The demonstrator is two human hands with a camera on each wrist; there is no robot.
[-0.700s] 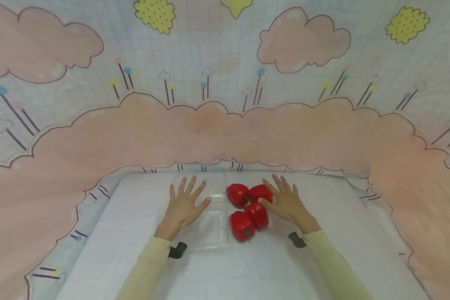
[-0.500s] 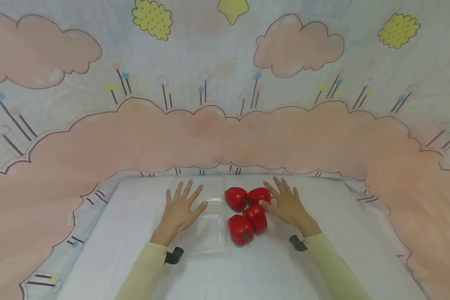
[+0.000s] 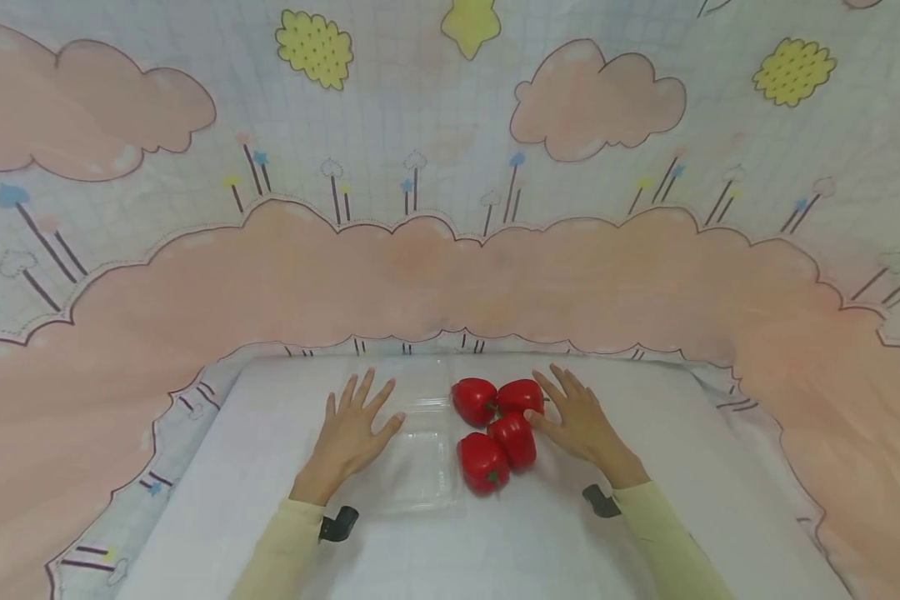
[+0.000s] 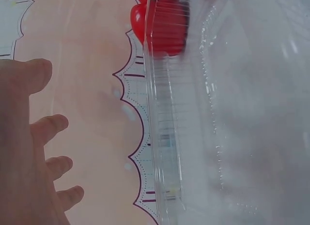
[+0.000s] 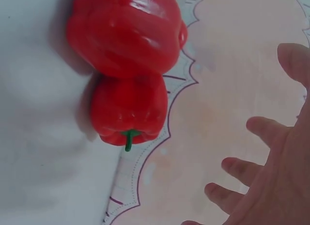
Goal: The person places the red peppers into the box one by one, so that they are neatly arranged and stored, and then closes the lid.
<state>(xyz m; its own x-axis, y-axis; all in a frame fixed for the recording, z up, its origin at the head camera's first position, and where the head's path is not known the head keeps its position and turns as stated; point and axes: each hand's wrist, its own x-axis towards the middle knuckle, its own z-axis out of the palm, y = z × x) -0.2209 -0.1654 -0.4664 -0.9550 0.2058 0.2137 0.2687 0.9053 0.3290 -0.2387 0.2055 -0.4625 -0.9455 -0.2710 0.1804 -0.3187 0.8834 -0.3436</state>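
My left hand [image 3: 348, 437] is spread, fingers straight, above the left side of a clear plastic clamshell container [image 3: 420, 458]. It holds nothing. The container's other half [image 3: 420, 379] lies folded back, farther from me. Just right of it several red bell peppers [image 3: 482, 462] are grouped on the table. In the right wrist view one bell pepper [image 5: 131, 106] shows its green stem, beside a larger-looking pepper [image 5: 126, 36]. My right hand [image 3: 581, 429], also spread and holding nothing, is nearest the back right pepper [image 3: 521, 397]; its thumb overlaps the peppers' edge in the head view.
A white table [image 3: 540, 550] bears everything. Behind it rises a cloth [image 3: 450, 283] printed with clouds, stars and a pink scalloped band. In the left wrist view the container wall [image 4: 162, 138] stands close to the hand, with red visible through it.
My left hand has drawn left and back toward me, away from the container's middle. My right hand has shifted slightly right and back. Peppers and container have stayed put; the head view has tilted slightly.
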